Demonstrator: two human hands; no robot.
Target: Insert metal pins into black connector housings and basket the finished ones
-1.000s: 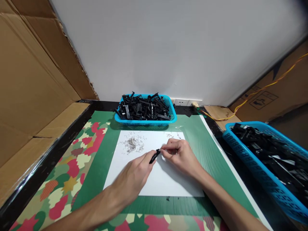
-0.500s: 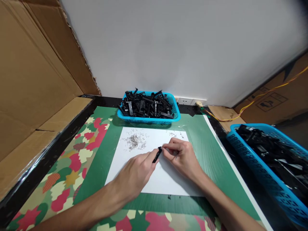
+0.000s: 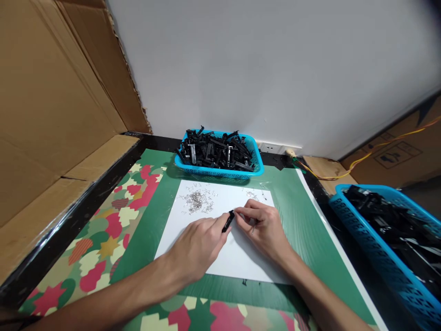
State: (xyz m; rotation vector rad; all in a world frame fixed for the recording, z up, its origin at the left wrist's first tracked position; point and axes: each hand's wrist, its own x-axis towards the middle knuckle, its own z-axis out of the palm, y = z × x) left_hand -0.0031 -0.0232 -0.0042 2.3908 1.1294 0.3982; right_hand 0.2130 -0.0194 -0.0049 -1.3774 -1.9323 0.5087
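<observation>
Over the white sheet (image 3: 220,266), my left hand (image 3: 203,241) grips a short black plastic part (image 3: 228,222) between thumb and fingers. My right hand (image 3: 262,224) is pinched at the part's upper end. Whatever tiny piece its fingertips may hold is too small to make out; a thin metal-looking bit shows under its curled fingers. A pile of small thin wire pieces (image 3: 197,201) lies on the sheet beyond my left hand. A smaller scatter of wire pieces (image 3: 252,195) lies beyond my right hand.
At the back, by the wall, stands a blue basket (image 3: 220,172) heaped with black plastic parts. Another blue basket (image 3: 365,239) of black parts is on the right. Cardboard (image 3: 51,92) rises on the left. A plug (image 3: 290,152) with yellow wires sits near the wall sockets.
The whole view has shifted slightly, so the scene sits a little further right. Both hands keep nearly the same hold at the black part.
</observation>
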